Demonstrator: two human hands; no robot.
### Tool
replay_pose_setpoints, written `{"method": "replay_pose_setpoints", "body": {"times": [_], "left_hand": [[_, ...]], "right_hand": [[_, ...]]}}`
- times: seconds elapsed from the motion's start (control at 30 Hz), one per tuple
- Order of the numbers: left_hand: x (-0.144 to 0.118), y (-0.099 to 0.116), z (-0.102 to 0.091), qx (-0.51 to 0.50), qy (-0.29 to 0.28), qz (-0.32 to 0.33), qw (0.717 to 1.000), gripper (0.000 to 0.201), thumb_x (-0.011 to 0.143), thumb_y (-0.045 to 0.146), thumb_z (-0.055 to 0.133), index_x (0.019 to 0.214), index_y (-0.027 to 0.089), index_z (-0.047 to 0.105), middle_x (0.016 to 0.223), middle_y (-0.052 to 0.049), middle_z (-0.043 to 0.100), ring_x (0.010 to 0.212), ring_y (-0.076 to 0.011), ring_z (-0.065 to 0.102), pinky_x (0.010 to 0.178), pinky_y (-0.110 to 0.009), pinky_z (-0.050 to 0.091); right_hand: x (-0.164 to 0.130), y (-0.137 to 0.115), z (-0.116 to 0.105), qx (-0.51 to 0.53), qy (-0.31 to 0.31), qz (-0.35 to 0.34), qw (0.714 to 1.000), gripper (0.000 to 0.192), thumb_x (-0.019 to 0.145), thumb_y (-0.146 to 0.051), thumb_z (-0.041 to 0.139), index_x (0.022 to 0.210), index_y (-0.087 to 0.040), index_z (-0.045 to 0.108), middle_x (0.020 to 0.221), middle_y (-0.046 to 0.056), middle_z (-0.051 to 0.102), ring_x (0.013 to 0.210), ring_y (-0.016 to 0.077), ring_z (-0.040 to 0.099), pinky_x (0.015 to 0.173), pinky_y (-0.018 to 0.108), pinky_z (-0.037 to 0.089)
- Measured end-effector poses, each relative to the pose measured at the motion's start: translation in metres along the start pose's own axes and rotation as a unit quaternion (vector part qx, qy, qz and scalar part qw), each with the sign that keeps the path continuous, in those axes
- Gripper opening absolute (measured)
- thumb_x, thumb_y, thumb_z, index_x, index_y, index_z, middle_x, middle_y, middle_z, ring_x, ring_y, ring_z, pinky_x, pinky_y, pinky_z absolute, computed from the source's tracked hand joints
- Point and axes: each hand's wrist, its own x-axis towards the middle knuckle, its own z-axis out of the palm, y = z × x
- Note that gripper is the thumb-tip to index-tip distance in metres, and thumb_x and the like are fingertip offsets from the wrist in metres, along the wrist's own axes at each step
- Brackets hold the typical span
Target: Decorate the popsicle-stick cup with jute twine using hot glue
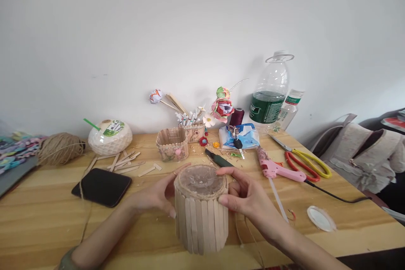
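Note:
Between my hands is a round container [201, 223] covered with upright craft sticks, its clear plastic base facing up and twine around that rim. My left hand [160, 196] curves around its left side, with the thumb at the front and the fingers partly hidden behind. On the other side, my right hand [242, 192] grips the upper edge, its index finger on the rim and thumb against the sticks. Loose twine [253, 236] trails on the table to the right of the container. Behind it lies a dark green-handled cutter [221, 160].
A pink glue gun [281, 171] with a cord and scissors [308, 162] lie at right, near a clear lid [321, 218]. At left are a phone [101, 187], loose craft sticks [123, 163], a twine ball [61, 148] and a coconut [110, 137]. A large bottle [268, 101] stands behind.

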Motion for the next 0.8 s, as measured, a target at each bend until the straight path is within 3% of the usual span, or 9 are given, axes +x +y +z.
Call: {"method": "replay_pose_setpoints", "body": {"times": [0.07, 0.13, 0.2, 0.27, 0.4, 0.5, 0.63, 0.8], "left_hand": [[-0.011, 0.001, -0.002, 0.027, 0.034, 0.018, 0.999, 0.101, 0.058, 0.045, 0.083, 0.143, 0.031, 0.03, 0.147, -0.011, 0.041, 0.137, -0.031, 0.036, 0.111, -0.053, 0.025], [-0.024, 0.006, 0.001, 0.103, 0.092, 0.067, 0.988, 0.085, 0.068, 0.041, 0.078, 0.141, 0.031, 0.035, 0.15, -0.01, 0.035, 0.138, -0.0306, 0.033, 0.112, -0.051, 0.026], [-0.036, 0.014, 0.012, 0.196, 0.182, 0.144, 0.953, 0.06, 0.08, 0.036, 0.067, 0.135, 0.029, 0.046, 0.148, -0.009, 0.036, 0.14, -0.0303, 0.029, 0.114, -0.048, 0.025], [-0.044, 0.022, 0.026, 0.291, 0.253, 0.212, 0.898, 0.04, 0.087, 0.024, 0.056, 0.127, 0.033, 0.053, 0.135, -0.006, 0.051, 0.132, -0.0255, 0.042, 0.11, -0.044, 0.033], [-0.044, 0.03, 0.048, 0.479, 0.241, 0.316, 0.782, 0.052, 0.078, 0.009, 0.064, 0.124, 0.033, 0.056, 0.111, -0.005, 0.065, 0.114, -0.0239, 0.055, 0.097, -0.039, 0.048], [-0.039, 0.022, 0.05, 0.533, 0.235, 0.353, 0.732, 0.052, 0.077, 0.004, 0.061, 0.12, 0.032, 0.059, 0.099, -0.004, 0.069, 0.107, -0.0228, 0.06, 0.089, -0.036, 0.053], [-0.037, 0.006, 0.043, 0.542, 0.234, 0.372, 0.716, 0.053, 0.078, -0.001, 0.055, 0.121, 0.03, 0.059, 0.091, -0.005, 0.07, 0.096, -0.0204, 0.064, 0.083, -0.033, 0.055], [-0.039, 0.01, 0.04, 0.501, 0.227, 0.357, 0.755, 0.042, 0.079, 0.001, 0.055, 0.111, 0.027, 0.064, 0.09, -0.004, 0.07, 0.095, -0.0194, 0.063, 0.082, -0.033, 0.054]], "right_hand": [[-0.002, 0.001, 0.005, 0.0, 0.019, -0.001, 1.0, 0.059, 0.061, -0.055, 0.075, 0.101, -0.019, 0.05, 0.049, -0.014, 0.026, 0.048, 0.0068, 0.021, 0.048, 0.021, 0.016], [-0.004, 0.002, 0.01, -0.006, 0.026, -0.005, 1.0, 0.058, 0.062, -0.057, 0.073, 0.099, -0.02, 0.049, 0.049, -0.014, 0.025, 0.048, 0.0071, 0.021, 0.047, 0.021, 0.017], [-0.005, 0.002, 0.015, -0.017, 0.03, -0.011, 0.999, 0.057, 0.062, -0.058, 0.073, 0.098, -0.021, 0.049, 0.05, -0.013, 0.026, 0.048, 0.0073, 0.021, 0.047, 0.021, 0.017], [-0.005, 0.002, 0.019, -0.028, 0.029, -0.016, 0.999, 0.057, 0.063, -0.059, 0.072, 0.098, -0.021, 0.048, 0.05, -0.013, 0.026, 0.048, 0.0077, 0.023, 0.047, 0.021, 0.018], [-0.006, 0.004, 0.024, -0.047, 0.036, -0.028, 0.998, 0.055, 0.066, -0.059, 0.071, 0.099, -0.021, 0.048, 0.051, -0.012, 0.026, 0.048, 0.0085, 0.024, 0.047, 0.021, 0.018], [-0.004, 0.012, 0.026, -0.072, 0.042, -0.04, 0.996, 0.052, 0.068, -0.057, 0.07, 0.1, -0.021, 0.049, 0.053, -0.011, 0.027, 0.049, 0.009, 0.026, 0.047, 0.022, 0.019], [0.001, 0.028, 0.024, -0.126, 0.04, -0.055, 0.99, 0.041, 0.076, -0.051, 0.065, 0.1, -0.021, 0.051, 0.055, -0.01, 0.028, 0.051, 0.0101, 0.029, 0.049, 0.023, 0.022], [0.004, 0.033, 0.021, -0.168, 0.029, -0.069, 0.983, 0.033, 0.079, -0.043, 0.063, 0.101, -0.022, 0.049, 0.057, -0.009, 0.029, 0.053, 0.0105, 0.03, 0.049, 0.023, 0.024]]}}
